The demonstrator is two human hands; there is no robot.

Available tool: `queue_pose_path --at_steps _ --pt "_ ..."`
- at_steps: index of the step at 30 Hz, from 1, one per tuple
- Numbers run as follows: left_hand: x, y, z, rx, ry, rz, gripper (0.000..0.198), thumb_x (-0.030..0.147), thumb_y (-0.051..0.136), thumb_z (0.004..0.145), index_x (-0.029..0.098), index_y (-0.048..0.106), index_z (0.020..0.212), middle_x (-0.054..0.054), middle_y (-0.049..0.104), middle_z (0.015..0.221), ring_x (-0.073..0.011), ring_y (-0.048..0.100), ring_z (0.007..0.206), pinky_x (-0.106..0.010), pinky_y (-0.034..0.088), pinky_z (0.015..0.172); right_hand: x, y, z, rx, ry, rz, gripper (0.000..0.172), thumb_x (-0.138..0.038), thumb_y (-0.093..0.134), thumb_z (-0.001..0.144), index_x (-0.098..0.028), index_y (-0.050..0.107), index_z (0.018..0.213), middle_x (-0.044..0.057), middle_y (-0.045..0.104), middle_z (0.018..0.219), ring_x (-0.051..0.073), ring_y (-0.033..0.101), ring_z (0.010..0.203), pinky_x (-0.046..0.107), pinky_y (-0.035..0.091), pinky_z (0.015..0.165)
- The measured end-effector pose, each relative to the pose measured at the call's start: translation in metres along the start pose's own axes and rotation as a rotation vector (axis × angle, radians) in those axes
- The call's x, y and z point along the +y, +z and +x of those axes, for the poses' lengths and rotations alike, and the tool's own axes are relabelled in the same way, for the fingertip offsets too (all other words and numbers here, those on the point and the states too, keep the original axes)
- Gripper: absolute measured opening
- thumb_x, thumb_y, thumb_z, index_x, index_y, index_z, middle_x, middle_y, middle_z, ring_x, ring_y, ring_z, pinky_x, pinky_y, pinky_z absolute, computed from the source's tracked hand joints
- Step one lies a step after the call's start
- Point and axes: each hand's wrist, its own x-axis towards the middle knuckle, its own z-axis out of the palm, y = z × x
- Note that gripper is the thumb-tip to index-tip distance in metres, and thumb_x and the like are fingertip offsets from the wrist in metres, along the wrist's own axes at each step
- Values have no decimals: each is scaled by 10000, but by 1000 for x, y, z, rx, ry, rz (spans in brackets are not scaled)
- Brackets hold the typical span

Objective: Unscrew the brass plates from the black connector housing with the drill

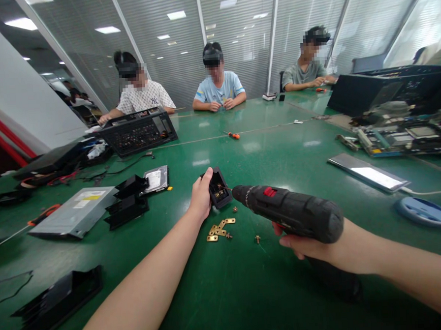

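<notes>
My left hand (202, 193) grips a small black plastic box (219, 200), its open side toward me and brass parts visible inside. My right hand (302, 244) is wrapped round the handle of a black cordless drill (289, 208) with a red switch on top. The drill points left, and its thin bit reaches the box's right edge; whether the tip touches a screw I cannot tell. On the table just below the box lie several flat brass plates (220, 227), with a few loose screws (258, 239) beside them.
On the left are a metal optical drive (73, 212), a hard drive (156, 179) and black plastic brackets (127, 211). A phone (368, 172) and a blue round object (423, 210) lie right, before circuit boards (403, 131). An orange screwdriver (234, 135) lies farther off. Three people sit opposite.
</notes>
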Motion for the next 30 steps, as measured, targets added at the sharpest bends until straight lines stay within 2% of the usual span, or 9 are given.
queue_pose_path --at_steps 5,12,21,25,27,30 --pt "0 0 -1 7 -4 1 551 632 821 734 157 654 960 -64 726 811 -232 736 772 -399 613 794 4 1 0 -23 14 3 192 -411 707 872 -235 632 873 32 696 764 179 649 576 321 564 553" --pt "0 -1 -1 -19 -2 8 557 638 807 740 153 662 973 -74 731 805 -225 718 708 -395 596 744 9 2 -1 27 -35 -31 200 -424 709 871 -248 639 936 23 711 772 184 660 572 331 569 556" --pt "-4 -4 3 -14 27 37 578 650 815 723 153 664 977 -67 735 823 -208 714 745 -352 590 747 -1 3 -1 3 23 -33 179 -381 700 837 -221 637 887 32 698 738 186 655 578 334 581 581" --pt "-2 -4 2 -9 7 32 561 638 806 737 152 662 980 -71 736 816 -212 715 724 -359 602 718 -2 5 0 24 44 30 241 -401 713 793 -212 617 908 31 694 785 176 663 565 323 579 547" --pt "-1 -4 2 1 -3 29 552 629 806 742 153 660 979 -70 737 808 -212 718 720 -357 607 707 -5 6 0 53 20 70 275 -382 720 769 -207 611 951 27 697 813 156 648 542 299 565 514" --pt "0 -4 1 3 -18 25 541 625 800 751 149 654 964 -79 739 793 -220 721 699 -372 616 692 -14 7 0 25 -47 22 263 -303 705 761 -201 615 986 16 690 797 141 633 543 278 550 519"
